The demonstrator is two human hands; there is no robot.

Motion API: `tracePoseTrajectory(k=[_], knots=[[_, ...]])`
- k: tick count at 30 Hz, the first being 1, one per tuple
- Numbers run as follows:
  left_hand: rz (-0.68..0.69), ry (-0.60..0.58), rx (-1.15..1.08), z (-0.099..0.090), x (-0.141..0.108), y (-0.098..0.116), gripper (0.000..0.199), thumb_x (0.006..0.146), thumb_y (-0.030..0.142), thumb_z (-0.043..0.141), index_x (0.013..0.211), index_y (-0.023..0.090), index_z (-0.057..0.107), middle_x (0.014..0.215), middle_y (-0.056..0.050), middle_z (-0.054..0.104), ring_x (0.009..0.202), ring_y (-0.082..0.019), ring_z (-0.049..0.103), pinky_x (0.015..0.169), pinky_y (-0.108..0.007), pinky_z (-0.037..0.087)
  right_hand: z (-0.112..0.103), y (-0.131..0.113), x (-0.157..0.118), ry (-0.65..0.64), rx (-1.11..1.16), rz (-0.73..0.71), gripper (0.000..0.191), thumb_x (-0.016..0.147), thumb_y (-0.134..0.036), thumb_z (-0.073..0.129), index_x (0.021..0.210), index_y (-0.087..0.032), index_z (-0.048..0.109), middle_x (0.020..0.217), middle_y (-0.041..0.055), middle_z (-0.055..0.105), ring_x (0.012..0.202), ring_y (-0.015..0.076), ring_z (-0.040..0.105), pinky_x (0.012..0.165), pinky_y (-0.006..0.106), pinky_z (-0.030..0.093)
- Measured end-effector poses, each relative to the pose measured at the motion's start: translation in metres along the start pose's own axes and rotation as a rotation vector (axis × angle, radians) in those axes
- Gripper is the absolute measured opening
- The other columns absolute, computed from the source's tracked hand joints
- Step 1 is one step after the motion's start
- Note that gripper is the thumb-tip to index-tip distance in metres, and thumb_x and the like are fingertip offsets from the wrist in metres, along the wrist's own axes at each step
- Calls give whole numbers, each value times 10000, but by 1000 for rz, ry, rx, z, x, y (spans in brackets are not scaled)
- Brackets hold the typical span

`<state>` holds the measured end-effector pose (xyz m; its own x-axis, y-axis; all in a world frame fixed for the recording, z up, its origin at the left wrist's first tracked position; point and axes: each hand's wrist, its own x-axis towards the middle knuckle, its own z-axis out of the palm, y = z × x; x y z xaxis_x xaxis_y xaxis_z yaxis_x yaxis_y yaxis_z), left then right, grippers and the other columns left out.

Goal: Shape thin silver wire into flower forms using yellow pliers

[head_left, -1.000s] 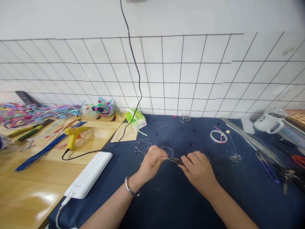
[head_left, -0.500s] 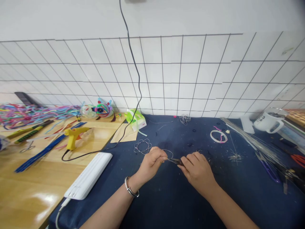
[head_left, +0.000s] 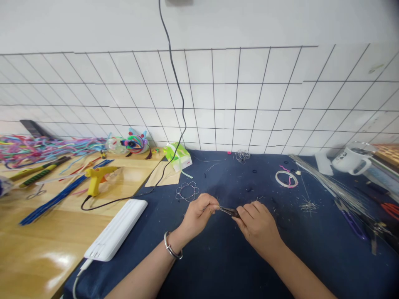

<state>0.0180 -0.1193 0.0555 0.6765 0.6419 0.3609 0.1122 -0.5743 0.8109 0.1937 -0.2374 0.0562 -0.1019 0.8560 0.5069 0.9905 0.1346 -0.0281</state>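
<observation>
My left hand [head_left: 201,212], with a silver bangle [head_left: 172,246] on its wrist, is closed in a pinch on a thin wire, mostly hidden by the fingers. A pair of pliers [head_left: 230,211] is in my right hand [head_left: 257,224], fingers wrapped round the handles. The jaws point left and reach the left fingertips. Just beyond my left hand, a flower-shaped wire ring [head_left: 187,191] lies flat on the dark blue cloth [head_left: 215,265].
On the left are a white power strip [head_left: 116,230], a yellow glue gun [head_left: 97,177] and blue stems [head_left: 59,199]. To the right lie a wire coil [head_left: 286,179], a bundle of straight wires [head_left: 324,176], purple-handled cutters [head_left: 352,222] and a white mug [head_left: 350,160].
The wire loop seen beyond the pliers a moment ago no longer shows clearly. The plier jaws look slightly more parted. Both hands stay in nearly the same place.
</observation>
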Motion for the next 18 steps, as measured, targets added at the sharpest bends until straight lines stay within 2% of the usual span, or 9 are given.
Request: tracePoseTrajectory(k=[5, 18], knots=[[-71, 5, -20, 1, 1, 1, 162, 862, 247, 456, 767, 162, 557, 669, 4, 512, 640, -104, 486, 637, -222, 379, -1, -2, 0, 5, -16, 43, 194, 857, -294, 460, 926, -170, 593, 765, 54, 522, 749, 176, 430, 692, 325, 323], [-221, 1, -296, 6, 3, -2, 154, 829, 263, 517, 744, 140, 551, 615, 19, 512, 586, -88, 459, 590, -210, 349, -3, -1, 0, -4, -22, 60, 217, 854, -319, 464, 967, -181, 587, 811, 58, 531, 789, 192, 422, 712, 344, 317]])
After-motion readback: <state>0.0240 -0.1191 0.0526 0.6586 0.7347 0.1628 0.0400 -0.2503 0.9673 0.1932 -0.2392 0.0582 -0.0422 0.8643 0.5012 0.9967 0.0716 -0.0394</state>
